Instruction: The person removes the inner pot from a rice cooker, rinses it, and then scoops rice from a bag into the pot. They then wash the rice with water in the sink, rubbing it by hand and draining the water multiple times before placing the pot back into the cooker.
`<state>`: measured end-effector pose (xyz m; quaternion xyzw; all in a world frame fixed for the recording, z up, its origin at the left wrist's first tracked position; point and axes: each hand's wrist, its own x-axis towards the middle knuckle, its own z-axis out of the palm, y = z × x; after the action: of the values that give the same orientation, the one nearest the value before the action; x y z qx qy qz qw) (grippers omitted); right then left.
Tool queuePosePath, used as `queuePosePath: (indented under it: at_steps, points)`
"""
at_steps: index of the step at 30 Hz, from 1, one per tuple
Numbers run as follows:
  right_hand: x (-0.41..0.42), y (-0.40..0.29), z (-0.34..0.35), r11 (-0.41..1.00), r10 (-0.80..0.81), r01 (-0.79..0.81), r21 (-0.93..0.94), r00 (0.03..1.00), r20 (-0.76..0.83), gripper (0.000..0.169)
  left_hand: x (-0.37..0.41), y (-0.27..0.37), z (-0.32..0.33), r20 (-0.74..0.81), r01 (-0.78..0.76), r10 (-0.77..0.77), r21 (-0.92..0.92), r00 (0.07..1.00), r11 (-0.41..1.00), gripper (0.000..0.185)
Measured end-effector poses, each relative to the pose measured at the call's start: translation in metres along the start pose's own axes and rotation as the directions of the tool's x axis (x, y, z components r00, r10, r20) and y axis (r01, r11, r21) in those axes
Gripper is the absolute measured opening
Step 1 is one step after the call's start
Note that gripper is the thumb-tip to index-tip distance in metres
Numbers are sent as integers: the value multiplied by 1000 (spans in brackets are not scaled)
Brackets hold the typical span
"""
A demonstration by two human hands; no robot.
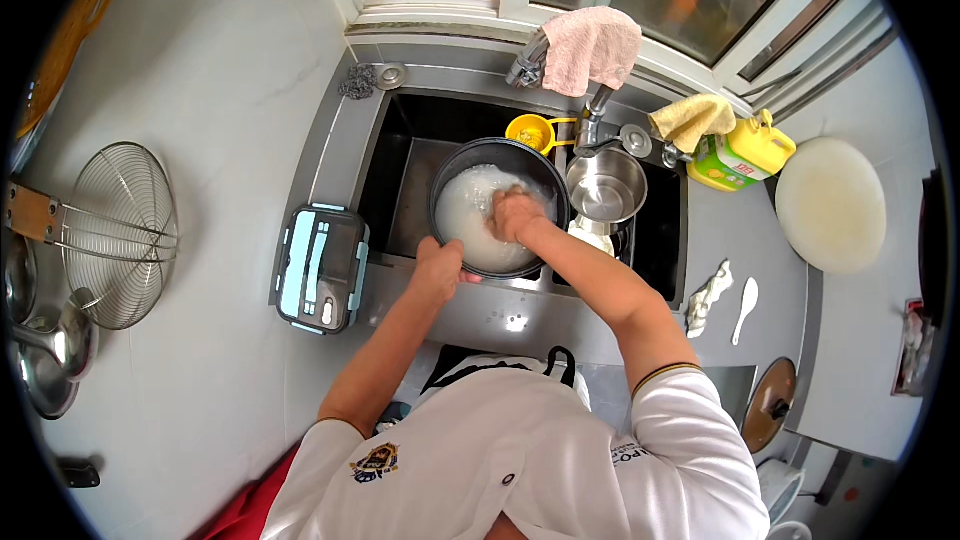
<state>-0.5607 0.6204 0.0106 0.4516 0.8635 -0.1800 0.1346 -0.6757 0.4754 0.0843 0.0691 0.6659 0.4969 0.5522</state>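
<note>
A dark round pot [444, 165] sits over the double sink, holding cloudy whitish water [469, 202]. My left hand [441, 266] grips the pot's near-left rim, thumb on top and fingers partly under it. Inside the pot, my right hand [516, 216] is partly in the cloudy water; its fingertips are blurred and hidden, so whether they hold anything does not show. Just right of the pot stands a small stainless steel saucepan [606, 187]. A yellow strainer or scoop [531, 133] with pale bits in it lies behind the pot's far rim.
A pink cloth [589, 49] drapes the faucet [591, 120]. Left of the black sink [405, 157] is a lidded lunch box [322, 270]. On the right are a yellow detergent jug [739, 154], a white cloth [709, 298], a white rice paddle [745, 310] and a round cutting board [831, 204].
</note>
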Motion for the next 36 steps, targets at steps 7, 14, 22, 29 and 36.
queuePosePath:
  at_steps: [7, 14, 22, 29, 36]
  points:
    - [-41, -45, 0, 890, -278, 228, 396, 958, 73, 61, 4, -1, 2, -18, -9, 11, 104, 1000, 995, 35]
    - [-12, -60, -2, 720, -258, 193, 666, 966, -1, 36, 9, -7, -10, 5, -45, 45, 19, 999, 999, 36]
    - [-38, -47, -45, 931, -360, 340, -133, 917, -172, 65, 3, -3, -7, 25, -35, 35, -1, 999, 999, 33]
    - [-25, -59, -26, 913, -345, 326, -245, 938, -41, 71, 5, -6, -16, 28, -22, 22, -2, 999, 1000, 30]
    - [-8, -58, 6, 832, -273, 295, -469, 955, 116, 51, 21, -26, -24, 29, -44, 45, -49, 999, 998, 30]
